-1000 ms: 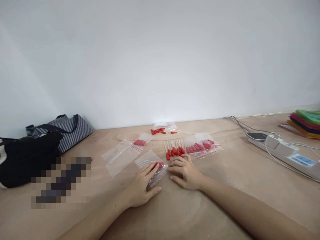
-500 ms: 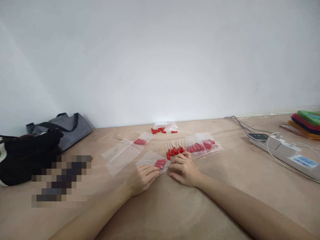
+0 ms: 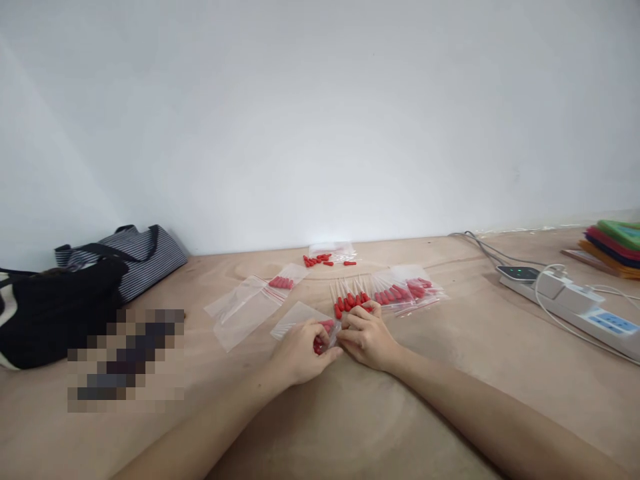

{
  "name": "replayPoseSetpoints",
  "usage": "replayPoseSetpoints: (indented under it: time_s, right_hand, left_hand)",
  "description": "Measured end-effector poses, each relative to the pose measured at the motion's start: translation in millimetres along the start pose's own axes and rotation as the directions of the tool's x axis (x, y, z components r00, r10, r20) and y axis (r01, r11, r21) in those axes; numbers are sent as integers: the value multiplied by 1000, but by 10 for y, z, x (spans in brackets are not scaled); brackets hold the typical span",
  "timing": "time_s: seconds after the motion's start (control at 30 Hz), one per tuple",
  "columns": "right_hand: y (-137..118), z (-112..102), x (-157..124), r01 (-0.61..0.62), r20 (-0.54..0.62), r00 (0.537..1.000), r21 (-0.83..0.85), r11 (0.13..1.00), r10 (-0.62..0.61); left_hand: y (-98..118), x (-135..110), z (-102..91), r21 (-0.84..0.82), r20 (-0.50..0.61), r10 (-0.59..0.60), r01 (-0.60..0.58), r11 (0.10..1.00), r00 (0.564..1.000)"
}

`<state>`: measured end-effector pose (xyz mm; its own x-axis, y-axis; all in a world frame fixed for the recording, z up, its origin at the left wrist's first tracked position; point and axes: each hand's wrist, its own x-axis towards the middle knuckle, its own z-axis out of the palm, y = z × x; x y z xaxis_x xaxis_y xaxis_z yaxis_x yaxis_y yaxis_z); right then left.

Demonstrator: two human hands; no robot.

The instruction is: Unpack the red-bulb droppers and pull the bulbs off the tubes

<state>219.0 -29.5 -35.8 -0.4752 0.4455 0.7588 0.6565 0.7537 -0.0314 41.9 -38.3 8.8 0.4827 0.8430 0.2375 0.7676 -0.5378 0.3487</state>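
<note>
A person's left hand (image 3: 306,353) lies bent over a clear plastic bag (image 3: 299,315) on the table (image 3: 430,427), near the person and in front of a row of red-tipped sticks (image 3: 347,303). Red tips show through the plastic between its curled fingers and its thumb; whether they grip the bag cannot be told. The right hand (image 3: 367,339) is at the bag's right end, its fingers bent and close together beside the nearest sticks; whether they pinch the plastic is hidden. To the right of the row lie filled bags (image 3: 400,290) with more red tips inside. On the left, another filled bag (image 3: 283,283) lies beside flat clear bags (image 3: 243,317). Loose red pieces (image 3: 316,260) sit near the wall (image 3: 320,133). A white power strip (image 3: 565,299) stands at the right, and a striped bag (image 3: 153,263) at the far left.
</note>
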Motion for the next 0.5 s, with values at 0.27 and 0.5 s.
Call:
replayPoseSetpoints:
  time_s: [0.27, 0.5]
  right_hand:
    - [13, -13, -8, 17, -13, 1000, -5, 1000, -17]
    - [-1, -41, -4, 33, -61, 998, 55, 998, -30]
  left_hand:
    - [40, 93, 22, 96, 110, 18, -29, 995, 994]
    - [-147, 74, 91, -214, 121, -146, 169, 962, 982]
